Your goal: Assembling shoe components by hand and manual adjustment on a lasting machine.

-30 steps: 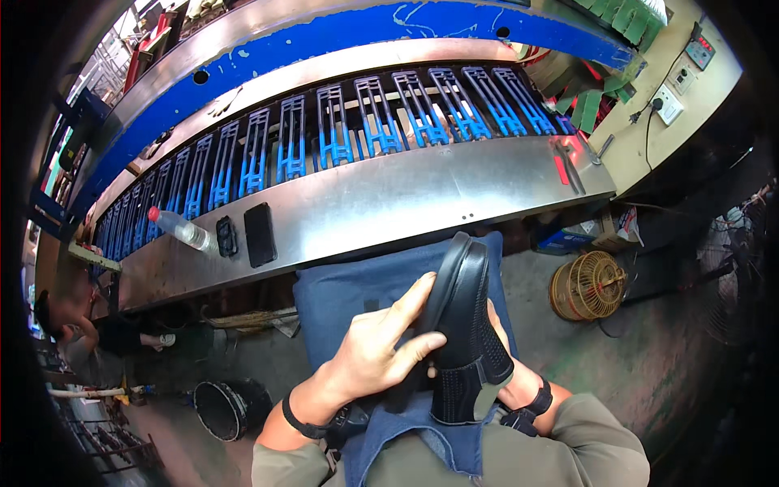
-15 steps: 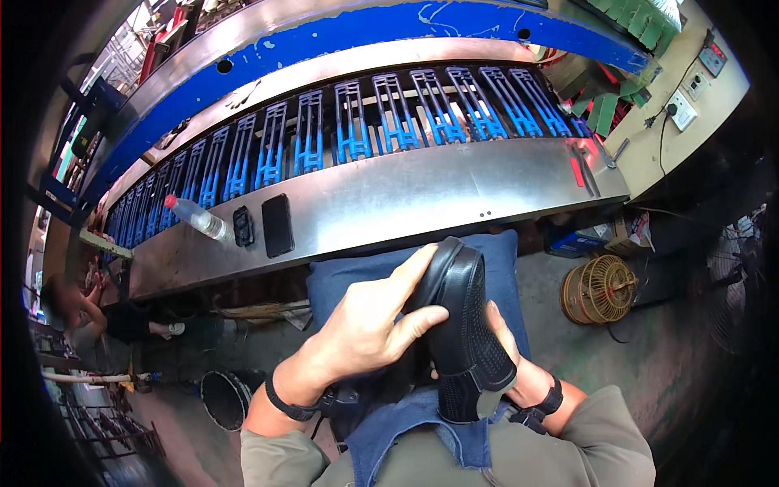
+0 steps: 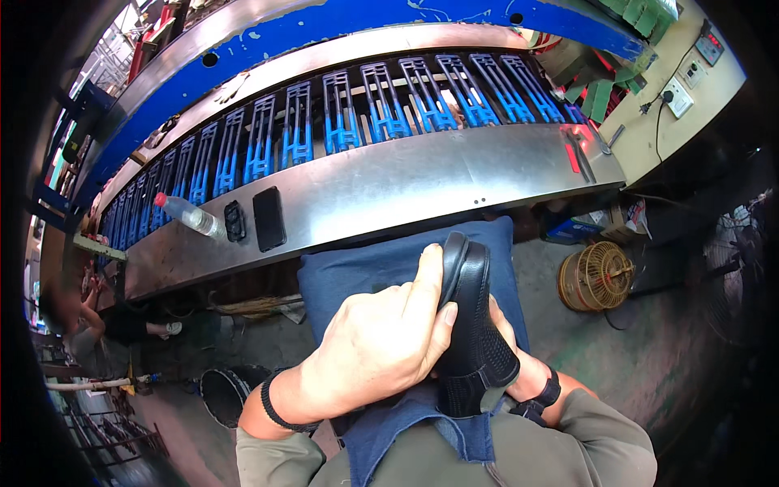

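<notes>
A black shoe (image 3: 475, 325) with a perforated upper and a thick black sole is held up over my lap, tilted on its side with the toe away from me. My left hand (image 3: 373, 345) is closed on its left side, the forefinger lying along the sole and the thumb pressed near the seam between sole and upper. Around the right side of the shoe, my right hand (image 3: 526, 375) supports it; some of its fingers are hidden behind the shoe. Beneath lies a dark blue cloth (image 3: 349, 272) over my lap.
Ahead runs a metal bench (image 3: 389, 174) with a row of blue racks (image 3: 341, 114) behind it. On it lie a bottle (image 3: 191, 215), a black phone (image 3: 268, 219) and tools (image 3: 579, 158). A wicker basket (image 3: 596, 276) stands right, a black bucket (image 3: 223, 398) left. Another person (image 3: 85, 316) sits far left.
My left hand has shifted its grip; its thumb has moved from across the upper toward the sole seam, and the forefinger sits lower on the sole. The shoe has turned slightly.
</notes>
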Tool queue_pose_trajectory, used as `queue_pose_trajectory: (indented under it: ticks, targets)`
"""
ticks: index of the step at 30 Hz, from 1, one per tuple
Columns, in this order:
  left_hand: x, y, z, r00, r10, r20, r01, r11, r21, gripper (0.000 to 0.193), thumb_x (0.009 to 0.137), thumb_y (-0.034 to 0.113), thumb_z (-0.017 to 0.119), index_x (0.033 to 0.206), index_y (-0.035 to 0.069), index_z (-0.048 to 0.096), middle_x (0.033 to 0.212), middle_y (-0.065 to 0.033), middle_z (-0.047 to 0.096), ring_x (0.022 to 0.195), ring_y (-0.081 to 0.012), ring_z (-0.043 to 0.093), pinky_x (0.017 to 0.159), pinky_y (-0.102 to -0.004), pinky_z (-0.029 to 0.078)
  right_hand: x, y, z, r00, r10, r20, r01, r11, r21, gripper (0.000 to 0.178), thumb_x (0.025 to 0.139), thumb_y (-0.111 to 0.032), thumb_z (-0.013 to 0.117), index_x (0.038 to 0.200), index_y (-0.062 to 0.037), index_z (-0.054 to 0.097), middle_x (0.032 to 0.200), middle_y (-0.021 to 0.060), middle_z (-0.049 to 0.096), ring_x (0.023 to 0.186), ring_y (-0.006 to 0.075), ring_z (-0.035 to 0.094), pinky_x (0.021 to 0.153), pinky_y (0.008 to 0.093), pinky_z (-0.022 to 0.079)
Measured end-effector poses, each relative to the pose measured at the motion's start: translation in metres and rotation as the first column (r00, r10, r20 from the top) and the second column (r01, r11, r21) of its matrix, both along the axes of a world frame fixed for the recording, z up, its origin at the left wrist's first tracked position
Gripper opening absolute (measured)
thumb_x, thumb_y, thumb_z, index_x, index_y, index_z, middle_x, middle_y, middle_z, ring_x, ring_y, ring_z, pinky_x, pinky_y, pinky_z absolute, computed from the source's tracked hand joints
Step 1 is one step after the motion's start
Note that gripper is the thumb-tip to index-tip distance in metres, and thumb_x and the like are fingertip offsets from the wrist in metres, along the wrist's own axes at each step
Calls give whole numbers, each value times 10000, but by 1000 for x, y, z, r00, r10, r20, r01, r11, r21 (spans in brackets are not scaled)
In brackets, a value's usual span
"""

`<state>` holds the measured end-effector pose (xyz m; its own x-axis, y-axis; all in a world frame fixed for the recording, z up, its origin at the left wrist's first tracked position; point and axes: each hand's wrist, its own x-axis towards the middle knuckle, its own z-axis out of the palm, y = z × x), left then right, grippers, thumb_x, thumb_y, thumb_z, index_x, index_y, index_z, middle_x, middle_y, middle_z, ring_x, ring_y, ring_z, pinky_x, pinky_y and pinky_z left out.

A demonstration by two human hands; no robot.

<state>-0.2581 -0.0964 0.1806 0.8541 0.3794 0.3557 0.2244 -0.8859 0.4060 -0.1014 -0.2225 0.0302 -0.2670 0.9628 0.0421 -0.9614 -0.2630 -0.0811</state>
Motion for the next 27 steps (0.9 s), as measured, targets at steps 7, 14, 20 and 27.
queue_pose_trajectory:
  ticks: [7,14,20,27]
  targets:
    - [0,-12,-30,984,35,174,-3,984,-179,812,768,190,857,1385,-152,454,963,-238,689,769,-308,713,688,-354,571,-2,7,11,964,-114,238,161,969,-189,733,1031,-582,382,1553,-72,309,1517,177,432,1343,323,498,1110,464,447]
    - [-5,-19,-52,983,67,169,4,922,-387,787,824,123,789,1458,-116,390,1135,-277,674,922,-325,730,768,-370,582,1,14,3,978,-82,-193,64,993,-96,709,1017,-615,379,1491,-89,416,1408,171,544,1179,351,628,909,523,582]
    - [1,-30,-61,858,346,380,70,654,-753,1016,825,218,814,1539,-82,157,1391,-286,508,1241,-345,583,1050,-393,469,8,40,18,806,-169,567,223,974,-26,664,1069,-533,300,1418,3,477,1347,154,596,1231,257,588,1060,378,468]
    - [-40,15,-106,641,663,386,397,143,-906,512,905,221,646,1320,-31,486,1157,-152,645,1033,-234,661,930,-382,540,0,50,61,-269,-228,936,-261,952,157,645,939,-379,667,1387,22,434,1089,267,681,1020,389,691,884,429,547]
